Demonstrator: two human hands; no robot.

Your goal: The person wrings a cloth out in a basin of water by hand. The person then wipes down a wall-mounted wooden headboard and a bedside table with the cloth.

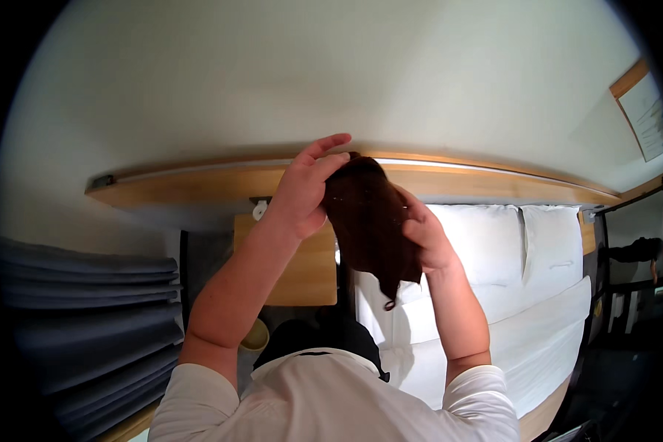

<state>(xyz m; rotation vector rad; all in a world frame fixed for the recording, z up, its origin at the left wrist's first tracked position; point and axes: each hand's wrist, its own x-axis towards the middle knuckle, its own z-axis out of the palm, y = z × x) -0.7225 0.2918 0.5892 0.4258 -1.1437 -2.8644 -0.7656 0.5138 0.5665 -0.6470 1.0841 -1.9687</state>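
Note:
A dark brown cloth (362,221) with white specks hangs between my hands, in front of the wooden wall ledge. My left hand (309,185) holds its upper left part; the index finger is raised off the fabric. On the right side, lower down, my right hand (426,229) grips the cloth's edge with the thumb in front. The lower end narrows to a point, where a small loop (389,304) dangles. Part of the fingers of my right hand is hidden behind the fabric.
A wooden bedside table (304,276) stands below my left forearm, with a round bin (256,335) near it. To the right is a bed with white bedding (469,309) and pillows (480,237). Dark blue curtains (94,320) hang left. A framed picture (649,113) is at upper right.

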